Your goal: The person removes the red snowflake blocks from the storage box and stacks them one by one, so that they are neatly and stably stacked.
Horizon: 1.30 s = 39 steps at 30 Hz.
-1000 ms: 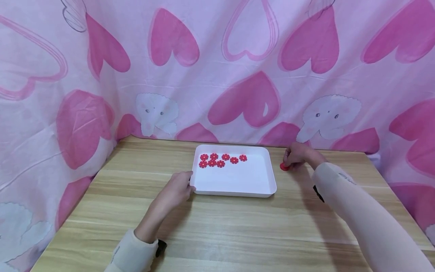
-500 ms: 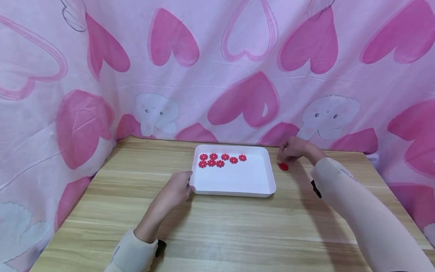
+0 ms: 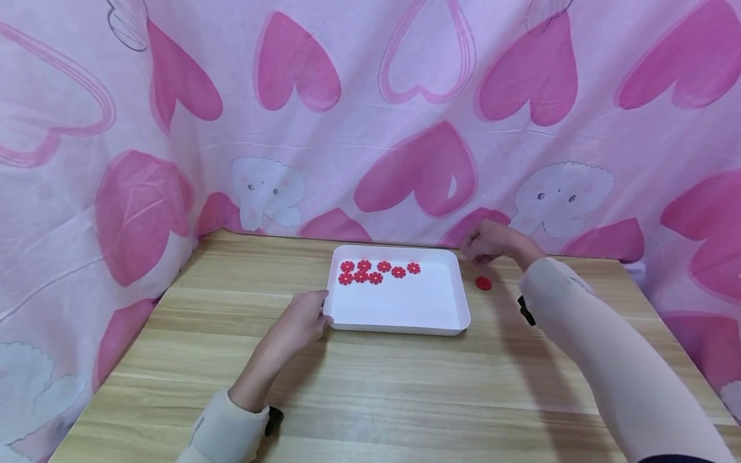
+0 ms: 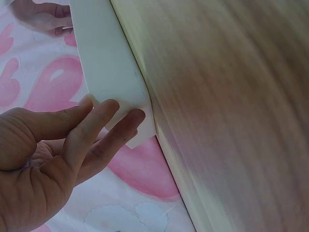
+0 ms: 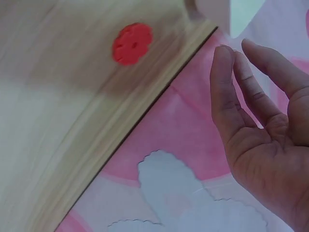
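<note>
My left hand [image 3: 302, 317] grips the left side of a white rectangular tray [image 3: 399, 329]; in the left wrist view the thumb is at the rim and fingers lie against the outer wall [image 4: 108, 53]. Several red flower-shaped notched discs [image 3: 398, 272] lie along the tray's far left part. One or more such red discs [image 3: 483, 283] sit on the table just right of the tray; whether stacked is unclear. My right hand [image 3: 489, 241] hovers by the tray's far right corner, its fingers extended. Between its thumb and fingertips [image 5: 222, 55] I see nothing.
The wood-grain table [image 3: 393, 392] extends toward me. A pink-and-white heart-patterned cloth [image 3: 324, 161] hangs close behind the tray at the table's far edge and along both sides.
My right hand has let go of the red disc on the table and moved left and away from me, toward the tray's far right corner. The left hand stays on the tray.
</note>
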Each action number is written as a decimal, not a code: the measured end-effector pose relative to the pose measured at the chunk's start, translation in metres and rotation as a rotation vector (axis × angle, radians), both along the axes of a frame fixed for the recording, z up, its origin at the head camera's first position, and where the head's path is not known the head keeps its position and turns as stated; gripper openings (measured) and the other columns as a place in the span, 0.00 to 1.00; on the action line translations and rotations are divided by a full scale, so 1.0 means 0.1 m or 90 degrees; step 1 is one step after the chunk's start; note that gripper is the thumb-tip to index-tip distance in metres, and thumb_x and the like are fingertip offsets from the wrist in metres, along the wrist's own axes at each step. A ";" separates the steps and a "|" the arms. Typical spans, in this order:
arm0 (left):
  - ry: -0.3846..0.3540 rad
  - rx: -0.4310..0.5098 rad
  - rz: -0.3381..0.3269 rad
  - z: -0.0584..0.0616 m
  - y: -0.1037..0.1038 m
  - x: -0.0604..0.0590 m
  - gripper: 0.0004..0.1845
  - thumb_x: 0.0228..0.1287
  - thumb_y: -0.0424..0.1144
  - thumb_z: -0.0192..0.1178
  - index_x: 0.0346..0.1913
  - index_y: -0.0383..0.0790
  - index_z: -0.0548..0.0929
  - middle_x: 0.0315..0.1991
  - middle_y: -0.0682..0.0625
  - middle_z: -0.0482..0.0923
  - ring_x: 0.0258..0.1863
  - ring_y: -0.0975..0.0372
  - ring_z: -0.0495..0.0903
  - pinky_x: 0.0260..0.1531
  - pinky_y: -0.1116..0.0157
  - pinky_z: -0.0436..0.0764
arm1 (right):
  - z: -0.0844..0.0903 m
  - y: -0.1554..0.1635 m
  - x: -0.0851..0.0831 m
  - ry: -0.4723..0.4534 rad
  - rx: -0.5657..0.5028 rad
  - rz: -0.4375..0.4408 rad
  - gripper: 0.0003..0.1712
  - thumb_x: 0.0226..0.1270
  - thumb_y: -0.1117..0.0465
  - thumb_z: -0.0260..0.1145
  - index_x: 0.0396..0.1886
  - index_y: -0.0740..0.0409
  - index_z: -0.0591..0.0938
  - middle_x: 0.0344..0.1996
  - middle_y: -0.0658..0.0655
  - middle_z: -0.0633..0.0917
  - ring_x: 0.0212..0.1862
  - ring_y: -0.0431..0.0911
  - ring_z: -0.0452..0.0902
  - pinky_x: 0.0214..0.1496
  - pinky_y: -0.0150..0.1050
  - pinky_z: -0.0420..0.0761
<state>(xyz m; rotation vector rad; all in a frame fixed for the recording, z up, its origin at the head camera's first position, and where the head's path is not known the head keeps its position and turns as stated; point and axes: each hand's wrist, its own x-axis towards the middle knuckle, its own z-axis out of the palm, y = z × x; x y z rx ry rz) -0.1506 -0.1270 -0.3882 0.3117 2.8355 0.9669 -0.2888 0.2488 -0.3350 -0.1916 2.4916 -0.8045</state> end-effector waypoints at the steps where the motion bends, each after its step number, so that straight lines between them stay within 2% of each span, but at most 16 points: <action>1: 0.001 0.000 0.000 0.00 0.00 0.00 0.16 0.63 0.23 0.64 0.54 0.27 0.81 0.44 0.39 0.85 0.34 0.56 0.76 0.30 0.65 0.78 | 0.01 -0.03 -0.01 -0.001 -0.001 0.001 0.11 0.67 0.62 0.68 0.30 0.67 0.79 0.21 0.56 0.76 0.29 0.50 0.75 0.38 0.41 0.81; 4: -0.004 0.002 0.002 0.00 0.00 -0.01 0.17 0.63 0.23 0.64 0.55 0.27 0.81 0.45 0.39 0.85 0.34 0.56 0.76 0.30 0.65 0.78 | 0.03 -0.13 -0.02 -0.009 0.002 0.002 0.11 0.66 0.63 0.67 0.29 0.67 0.79 0.21 0.56 0.76 0.28 0.50 0.73 0.37 0.41 0.79; 6: -0.006 0.004 0.002 0.00 0.00 -0.01 0.17 0.63 0.23 0.64 0.55 0.27 0.81 0.45 0.39 0.85 0.35 0.56 0.76 0.30 0.65 0.78 | 0.05 -0.20 -0.03 -0.013 0.007 0.002 0.10 0.67 0.63 0.67 0.33 0.68 0.81 0.22 0.57 0.77 0.28 0.50 0.74 0.39 0.42 0.80; 11: -0.007 0.002 0.001 0.00 -0.01 -0.01 0.17 0.62 0.23 0.64 0.55 0.26 0.81 0.45 0.39 0.85 0.34 0.57 0.76 0.29 0.65 0.77 | 0.07 -0.35 -0.05 -0.007 0.030 -0.022 0.14 0.68 0.60 0.68 0.48 0.64 0.84 0.37 0.61 0.85 0.37 0.51 0.82 0.51 0.45 0.85; 14: -0.007 -0.004 0.001 0.00 -0.01 -0.01 0.17 0.63 0.23 0.64 0.55 0.27 0.81 0.44 0.39 0.85 0.34 0.56 0.76 0.30 0.65 0.77 | 0.08 -0.43 -0.04 -0.002 0.027 -0.026 0.18 0.67 0.58 0.70 0.53 0.63 0.84 0.46 0.64 0.85 0.41 0.53 0.84 0.51 0.44 0.85; 17: -0.004 -0.006 0.001 0.01 -0.01 -0.01 0.16 0.63 0.23 0.63 0.55 0.26 0.81 0.44 0.39 0.85 0.34 0.56 0.76 0.29 0.65 0.77 | 0.08 -0.51 -0.04 -0.001 0.018 -0.029 0.20 0.66 0.58 0.71 0.55 0.63 0.83 0.50 0.65 0.84 0.44 0.55 0.85 0.52 0.45 0.85; 23: -0.005 -0.005 0.001 0.00 0.00 0.00 0.15 0.63 0.23 0.63 0.53 0.25 0.81 0.41 0.40 0.84 0.32 0.56 0.76 0.28 0.65 0.77 | 0.06 -0.67 -0.04 0.000 0.019 -0.029 0.20 0.66 0.59 0.71 0.54 0.63 0.84 0.50 0.64 0.84 0.47 0.57 0.85 0.52 0.46 0.85; 32: -0.004 -0.011 0.003 0.01 0.01 0.00 0.15 0.63 0.22 0.63 0.53 0.26 0.81 0.40 0.40 0.84 0.32 0.56 0.76 0.27 0.66 0.76 | -0.09 -0.85 -0.08 -0.010 0.055 -0.039 0.12 0.65 0.60 0.71 0.45 0.61 0.86 0.46 0.63 0.86 0.43 0.55 0.86 0.48 0.43 0.86; 36: -0.007 -0.014 0.007 0.01 0.02 0.00 0.15 0.63 0.22 0.63 0.53 0.26 0.82 0.40 0.41 0.84 0.32 0.56 0.76 0.26 0.66 0.76 | -0.16 -0.91 -0.07 -0.015 0.076 -0.042 0.13 0.63 0.61 0.73 0.46 0.61 0.85 0.43 0.62 0.85 0.40 0.53 0.86 0.45 0.42 0.87; 39: -0.011 -0.010 0.011 0.01 0.01 0.01 0.16 0.63 0.22 0.63 0.54 0.26 0.81 0.41 0.41 0.84 0.33 0.56 0.76 0.27 0.66 0.76 | -0.19 -0.96 -0.05 -0.023 0.093 -0.034 0.17 0.61 0.62 0.74 0.49 0.61 0.84 0.43 0.61 0.84 0.39 0.52 0.84 0.45 0.42 0.87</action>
